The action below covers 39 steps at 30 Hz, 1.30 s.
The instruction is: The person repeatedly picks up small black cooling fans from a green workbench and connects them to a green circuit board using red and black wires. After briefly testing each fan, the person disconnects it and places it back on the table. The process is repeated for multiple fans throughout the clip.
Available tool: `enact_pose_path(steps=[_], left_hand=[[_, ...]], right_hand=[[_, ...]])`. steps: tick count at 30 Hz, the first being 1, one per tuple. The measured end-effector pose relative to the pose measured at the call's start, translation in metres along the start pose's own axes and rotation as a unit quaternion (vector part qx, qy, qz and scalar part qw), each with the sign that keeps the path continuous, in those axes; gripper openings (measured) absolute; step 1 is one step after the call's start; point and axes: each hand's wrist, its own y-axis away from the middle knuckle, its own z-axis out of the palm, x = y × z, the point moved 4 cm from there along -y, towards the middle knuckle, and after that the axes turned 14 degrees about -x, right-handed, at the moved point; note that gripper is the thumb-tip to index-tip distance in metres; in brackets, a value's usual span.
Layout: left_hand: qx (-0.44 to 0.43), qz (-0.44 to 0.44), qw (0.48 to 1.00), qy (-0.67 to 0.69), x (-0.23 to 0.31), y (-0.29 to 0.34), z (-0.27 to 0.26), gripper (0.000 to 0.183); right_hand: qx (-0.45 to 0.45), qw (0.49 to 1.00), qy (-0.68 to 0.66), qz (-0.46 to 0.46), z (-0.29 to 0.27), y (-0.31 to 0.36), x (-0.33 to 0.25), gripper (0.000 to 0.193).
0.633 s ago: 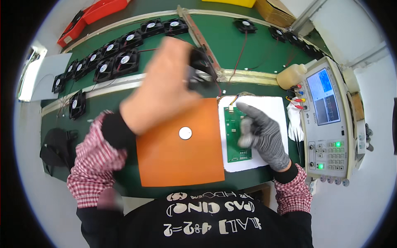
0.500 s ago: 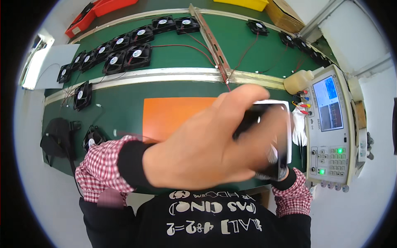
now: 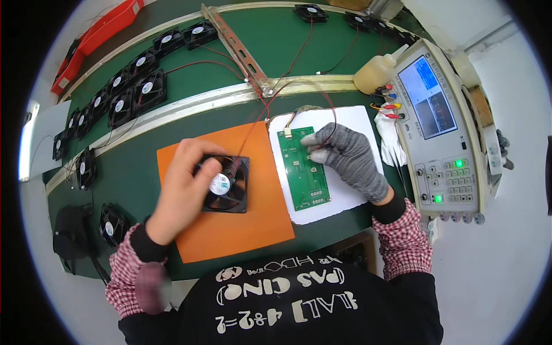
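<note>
Over the orange mat (image 3: 236,238) I see the left hand (image 3: 185,183); right of the mat, the gloved right hand (image 3: 349,160) and green circuit board (image 3: 303,179). The left grips a fan (image 3: 224,185) on the mat, the right a red lead (image 3: 334,110).

Left hand (image 3: 185,187), blurred above the circuit board (image 3: 300,171) half a second ago, now over the orange mat (image 3: 241,237), grasping a black fan (image 3: 223,185); board uncovered; gloved right hand (image 3: 349,158), mostly hidden then, visible again, red-and-black cable (image 3: 334,109) looping to it
</note>
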Motion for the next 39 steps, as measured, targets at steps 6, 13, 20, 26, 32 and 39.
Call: enact_pose_path(steps=[6,13,20,26,32,39], left_hand=[[-0.063,0.081,0.967,-0.232,0.041,-0.002,0.014,0.097],[-0.084,0.069,0.963,-0.247,0.042,0.0,0.023,0.1],[0.125,0.345,0.894,-0.258,0.108,0.058,-0.018,0.069],[-0.362,0.178,0.669,0.624,0.107,0.056,-0.017,0.05],[0.168,0.259,0.904,-0.297,0.115,0.072,-0.021,0.042],[0.157,0.326,0.852,-0.378,0.118,-0.067,-0.033,0.078]], right_hand=[[0.001,0.961,0.255,-0.11,0.002,0.004,0.001,0.025],[-0.042,0.933,0.326,-0.146,0.008,0.004,-0.008,0.034],[0.01,0.974,0.209,-0.082,0.003,0.007,0.01,0.023],[0.008,0.966,0.233,-0.115,0.005,0.002,0.006,0.014],[0.03,0.956,0.258,-0.136,0.003,0.004,0.003,0.012],[0.063,0.97,0.197,-0.129,0.001,0.012,0.008,0.016]])
